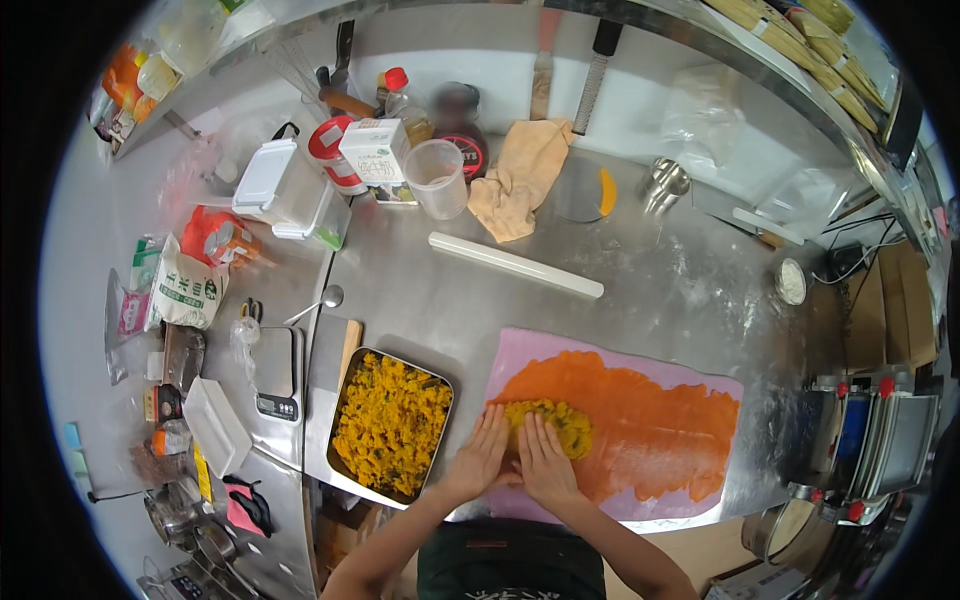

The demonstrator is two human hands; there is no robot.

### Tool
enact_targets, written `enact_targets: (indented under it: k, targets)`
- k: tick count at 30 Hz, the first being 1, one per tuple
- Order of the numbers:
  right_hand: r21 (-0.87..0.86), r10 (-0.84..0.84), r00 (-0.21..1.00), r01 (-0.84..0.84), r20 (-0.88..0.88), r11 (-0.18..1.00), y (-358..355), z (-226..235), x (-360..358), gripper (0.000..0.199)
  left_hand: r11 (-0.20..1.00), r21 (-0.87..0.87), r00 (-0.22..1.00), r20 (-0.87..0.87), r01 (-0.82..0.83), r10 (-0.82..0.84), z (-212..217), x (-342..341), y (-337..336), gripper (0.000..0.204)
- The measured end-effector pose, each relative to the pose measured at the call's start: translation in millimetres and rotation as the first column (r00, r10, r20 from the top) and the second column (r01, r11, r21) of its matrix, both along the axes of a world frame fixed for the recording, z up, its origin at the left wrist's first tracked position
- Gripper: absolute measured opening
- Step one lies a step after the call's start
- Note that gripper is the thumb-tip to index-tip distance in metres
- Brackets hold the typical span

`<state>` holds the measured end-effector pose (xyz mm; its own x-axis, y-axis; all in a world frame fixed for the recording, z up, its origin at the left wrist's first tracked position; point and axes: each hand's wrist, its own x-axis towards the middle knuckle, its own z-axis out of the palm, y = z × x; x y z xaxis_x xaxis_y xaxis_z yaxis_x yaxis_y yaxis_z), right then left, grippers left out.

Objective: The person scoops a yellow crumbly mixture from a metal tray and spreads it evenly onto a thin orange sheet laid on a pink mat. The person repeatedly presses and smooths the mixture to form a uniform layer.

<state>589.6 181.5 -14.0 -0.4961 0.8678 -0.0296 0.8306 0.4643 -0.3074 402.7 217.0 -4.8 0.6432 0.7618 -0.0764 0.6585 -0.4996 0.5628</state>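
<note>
Left hand (482, 450) and right hand (545, 467) were both open, laid flattish at one yellow filling patch (572, 432). Patch lay toward the left end of one orange layer (650, 430) over one purple sheet (503, 365); one filled tray (447, 388) stood on the desk (400, 290).

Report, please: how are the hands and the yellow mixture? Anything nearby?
Left hand, right hand: open, at the yellow mixture. Mixture heaped on orange sheet, toward its left end. Filled tray close left; white rod beyond.
</note>
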Motion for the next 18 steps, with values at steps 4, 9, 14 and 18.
enact_targets:
  k: [4, 9, 14, 18]
  targets:
    - [-0.026, 0.017, 0.996, -0.015, 0.087, 1.000, 11, 0, -9, 0.068, 0.995, 0.030, 0.994, -0.057, 0.094, -0.092, 1, -7, 22, 0.109]
    - [-0.004, -0.075, 0.988, 0.075, -0.134, 0.997, 15, 9, -11, 0.073, 0.997, 0.027, 0.996, -0.054, 0.066, -0.065, 5, -14, 24, 0.106]
    - [0.056, -0.015, 0.999, 0.017, -0.036, 0.998, 23, 8, -21, 0.076, 0.996, 0.062, 0.993, -0.099, 0.066, -0.059, 6, -9, 21, 0.109]
    - [-0.104, -0.008, 0.985, -0.010, -0.170, 0.995, 25, 19, -14, 0.069, 0.994, 0.074, 0.984, -0.165, 0.086, -0.073, -1, -11, 20, 0.115]
